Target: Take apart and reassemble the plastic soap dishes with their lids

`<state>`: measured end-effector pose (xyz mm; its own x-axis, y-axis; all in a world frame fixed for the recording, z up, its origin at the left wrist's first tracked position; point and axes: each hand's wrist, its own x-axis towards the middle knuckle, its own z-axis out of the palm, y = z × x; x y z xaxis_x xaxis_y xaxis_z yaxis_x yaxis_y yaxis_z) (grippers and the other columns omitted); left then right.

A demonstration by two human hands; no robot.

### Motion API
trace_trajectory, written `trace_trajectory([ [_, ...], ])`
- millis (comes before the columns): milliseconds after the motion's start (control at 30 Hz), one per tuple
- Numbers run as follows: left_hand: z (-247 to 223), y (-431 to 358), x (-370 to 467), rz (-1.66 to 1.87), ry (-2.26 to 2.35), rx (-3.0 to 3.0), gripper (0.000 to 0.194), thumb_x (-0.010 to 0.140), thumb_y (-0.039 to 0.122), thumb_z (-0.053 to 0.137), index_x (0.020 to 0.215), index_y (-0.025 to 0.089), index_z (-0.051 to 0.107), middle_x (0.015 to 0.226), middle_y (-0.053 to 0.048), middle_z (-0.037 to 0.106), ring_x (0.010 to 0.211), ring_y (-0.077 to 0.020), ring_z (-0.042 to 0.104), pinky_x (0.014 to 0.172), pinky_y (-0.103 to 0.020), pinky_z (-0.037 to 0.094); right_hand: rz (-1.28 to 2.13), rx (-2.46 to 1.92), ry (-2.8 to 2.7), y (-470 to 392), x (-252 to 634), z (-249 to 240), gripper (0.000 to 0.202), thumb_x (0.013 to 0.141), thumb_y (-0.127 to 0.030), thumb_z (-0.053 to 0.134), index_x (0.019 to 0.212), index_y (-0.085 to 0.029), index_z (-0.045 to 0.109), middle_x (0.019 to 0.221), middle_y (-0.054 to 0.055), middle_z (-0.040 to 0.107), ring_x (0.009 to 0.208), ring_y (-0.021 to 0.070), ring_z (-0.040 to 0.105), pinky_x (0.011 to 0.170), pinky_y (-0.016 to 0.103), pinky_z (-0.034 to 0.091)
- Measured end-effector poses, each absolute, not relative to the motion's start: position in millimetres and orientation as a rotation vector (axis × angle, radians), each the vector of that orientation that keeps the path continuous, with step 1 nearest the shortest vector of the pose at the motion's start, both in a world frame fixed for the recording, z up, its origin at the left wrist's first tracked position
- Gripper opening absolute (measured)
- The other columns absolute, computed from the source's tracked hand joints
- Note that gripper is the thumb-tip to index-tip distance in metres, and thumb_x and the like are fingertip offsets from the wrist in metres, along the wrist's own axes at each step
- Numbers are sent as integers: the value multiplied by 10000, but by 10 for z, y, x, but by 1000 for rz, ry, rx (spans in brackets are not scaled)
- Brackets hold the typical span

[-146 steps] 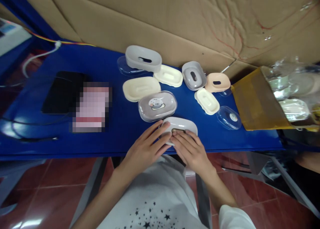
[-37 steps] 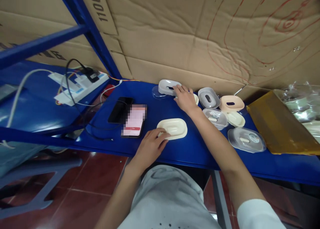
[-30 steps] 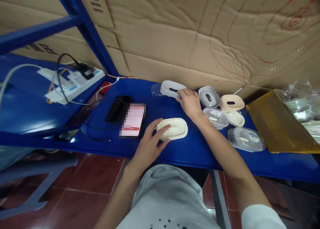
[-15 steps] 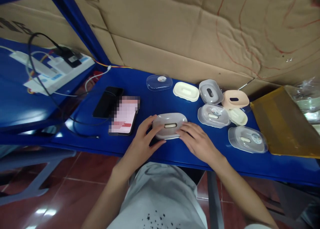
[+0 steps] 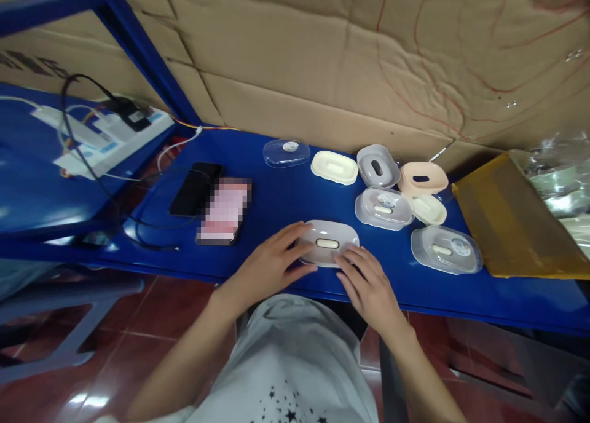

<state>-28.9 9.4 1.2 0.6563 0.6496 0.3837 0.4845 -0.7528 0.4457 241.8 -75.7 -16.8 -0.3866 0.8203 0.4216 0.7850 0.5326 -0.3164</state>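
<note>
A grey oval soap dish (image 5: 332, 231) lies on the blue tabletop close to its front edge, with a cream-coloured strip (image 5: 327, 243) in its central slot. My left hand (image 5: 276, 258) grips the dish's left end, thumb low and fingers along the upper side. Around the right end curl the fingers of my right hand (image 5: 367, 283). Beyond it are a cream tray (image 5: 334, 167), a grey dish with an open slot (image 5: 378, 166) and a peach dish (image 5: 423, 176). Two grey dishes under clear lids, one nearer the middle (image 5: 384, 208) and one farther right (image 5: 446, 249), sit to the right.
A clear lid (image 5: 286, 154) lies at the back. Left are a dark phone (image 5: 196, 189), a lit phone (image 5: 224, 211) with blurred screen, cables and a power strip (image 5: 115, 141). A taped carton (image 5: 520, 220) stands right; cardboard (image 5: 276, 48) lines the back.
The grey soap dish has slid to the right and a little nearer to me, with both hands still on it. My view has shifted slightly to the right.
</note>
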Motion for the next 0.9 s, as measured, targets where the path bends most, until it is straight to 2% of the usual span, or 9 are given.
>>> trace_trajectory([
  [67,154,460,-326,742,953,2600,309,1116,355,548,1368,247,691,1571,-109,608,1420,-262,620,1211,-468,513,103,-1332,-2238,-764,2444,-158,627,1079,-243,614,1673,-287,418,1560,129,623,1542,325,506,1247,622,485],
  [133,303,974,-361,725,1093,2609,386,1104,380,561,1443,220,653,1541,-132,623,1451,-287,581,1247,-495,450,104,-1379,-2228,-764,2442,-147,636,1086,-298,609,1684,-305,395,1676,124,509,1602,354,415,1242,657,468],
  [267,462,1996,-367,331,1513,2512,838,931,412,801,1647,191,426,1743,-250,333,1602,-458,342,1252,-687,312,116,-1463,-2154,-774,2395,-149,628,1089,-326,593,1684,-342,395,1697,103,486,1599,368,413,1220,666,480],
  [333,455,2294,-340,262,1535,2477,892,875,433,849,1627,166,451,1688,-272,414,1550,-466,420,1214,-665,370,113,-1475,-2118,-784,2382,-162,602,1085,-316,596,1664,-339,433,1670,104,522,1578,369,444,1211,658,491],
  [400,426,2395,-309,268,1517,2469,811,874,448,832,1562,145,527,1576,-245,556,1448,-418,541,1182,-582,435,114,-1463,-2098,-793,2384,-174,578,1081,-310,597,1643,-339,467,1651,106,542,1559,367,471,1205,647,500],
  [567,475,1874,-261,439,1430,2480,567,963,548,704,1402,194,645,1413,-125,689,1310,-307,637,1166,-446,465,208,-1459,-2001,-803,2426,-172,622,1085,-327,589,1676,-350,397,1656,121,527,1547,349,497,1214,618,506],
  [667,533,1232,-211,757,1200,2430,513,991,584,678,1344,212,676,1377,-96,711,1280,-287,667,1164,-443,493,279,-1474,-1911,-816,2440,-171,680,1086,-340,597,1706,-354,317,1708,131,455,1574,338,465,1223,600,505],
  [767,466,630,-120,816,939,2455,444,1030,501,686,1396,252,653,1466,-90,666,1371,-263,640,1204,-436,501,264,-1480,-1833,-829,2440,-179,733,1078,-331,620,1723,-356,273,1750,133,386,1605,337,416,1225,586,512],
  [900,223,201,-31,918,864,2570,413,1042,385,700,1436,275,638,1481,-117,658,1442,-302,600,1213,-514,522,214,-1481,-1872,-824,2442,-182,737,1082,-301,612,1729,-374,265,1779,103,338,1622,332,382,1234,584,507],
])
